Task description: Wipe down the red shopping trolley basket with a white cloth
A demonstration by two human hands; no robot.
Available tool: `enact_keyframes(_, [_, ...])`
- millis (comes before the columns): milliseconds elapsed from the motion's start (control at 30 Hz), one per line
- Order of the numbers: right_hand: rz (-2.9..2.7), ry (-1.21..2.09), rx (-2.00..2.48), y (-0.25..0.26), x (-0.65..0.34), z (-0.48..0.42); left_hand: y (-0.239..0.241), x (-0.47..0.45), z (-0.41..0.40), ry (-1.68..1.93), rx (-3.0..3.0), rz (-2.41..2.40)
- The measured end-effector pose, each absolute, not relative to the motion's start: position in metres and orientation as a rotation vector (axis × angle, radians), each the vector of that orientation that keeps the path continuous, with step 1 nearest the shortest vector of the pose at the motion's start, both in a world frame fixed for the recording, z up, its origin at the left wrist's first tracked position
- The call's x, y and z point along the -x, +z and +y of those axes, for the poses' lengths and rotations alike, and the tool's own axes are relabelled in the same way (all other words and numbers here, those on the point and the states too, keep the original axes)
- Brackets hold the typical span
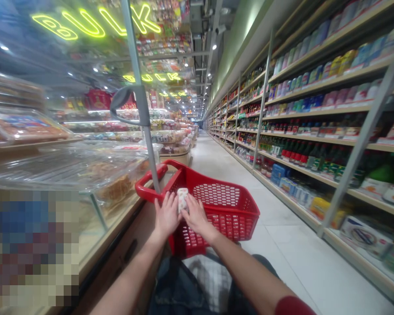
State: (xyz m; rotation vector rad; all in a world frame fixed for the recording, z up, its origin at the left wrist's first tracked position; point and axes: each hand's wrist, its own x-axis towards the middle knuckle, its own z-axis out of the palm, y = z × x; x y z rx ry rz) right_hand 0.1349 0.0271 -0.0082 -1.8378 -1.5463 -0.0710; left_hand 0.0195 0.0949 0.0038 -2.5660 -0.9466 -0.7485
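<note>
A red plastic shopping basket (239, 205) stands in front of me in a shop aisle, its red handle (147, 181) on the left. My left hand (167, 215) and my right hand (194, 215) rest on the basket's near rim, side by side. Between them they hold a small white packet (183, 199) with faint red print. Fingers of both hands curl against the packet. A grey pole (141, 100) rises from the basket's left side.
A glass-fronted bulk food counter (68, 175) runs along the left, under yellow neon signs (95, 24). Shelves of bottles and packets (315, 144) line the right. The pale tiled aisle floor (282, 236) stretches ahead between them.
</note>
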Motion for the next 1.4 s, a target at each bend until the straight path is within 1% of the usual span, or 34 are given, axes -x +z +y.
enact_keyframes(200, [-1.574,-0.106,1.837,-0.003,-0.128,0.040,0.005,-0.016,0.101,-0.694,2.693,-0.886])
enact_keyframes(400, [-1.630,-0.379,1.875,-0.010,-0.124,0.049,0.007,-0.016,0.103,-0.652,2.672,-0.892])
enact_keyframes(567, [-1.671,-0.346,1.882,-0.023,-0.146,0.036,0.002,-0.019,0.095,-0.674,2.579,-0.936])
enact_keyframes(733, [-1.458,-0.381,2.019,-0.042,-0.176,0.007,-0.005,-0.032,0.087,-0.729,2.552,-0.989])
enact_keyframes(833, [-1.412,-0.360,2.048,-0.046,-0.170,0.010,-0.010,-0.044,0.078,-0.686,2.586,-0.979])
enact_keyframes(1000, [-1.527,-0.373,2.017,-0.044,-0.163,0.018,-0.015,-0.050,0.070,-0.637,2.592,-0.974])
enact_keyframes(1133, [-1.479,-0.423,2.094,-0.052,-0.205,-0.014,-0.016,-0.046,0.075,-0.644,2.582,-0.940])
enact_keyframes(1267, [-1.252,-0.444,2.248,-0.062,-0.251,-0.051,-0.020,-0.050,0.077,-0.661,2.577,-0.951])
enact_keyframes(1333, [-1.163,-0.415,2.277,-0.064,-0.256,-0.052,-0.022,-0.054,0.076,-0.658,2.581,-0.976])
enact_keyframes(1400, [-1.215,-0.370,2.237,-0.065,-0.247,-0.042,-0.022,-0.057,0.075,-0.653,2.580,-1.000])
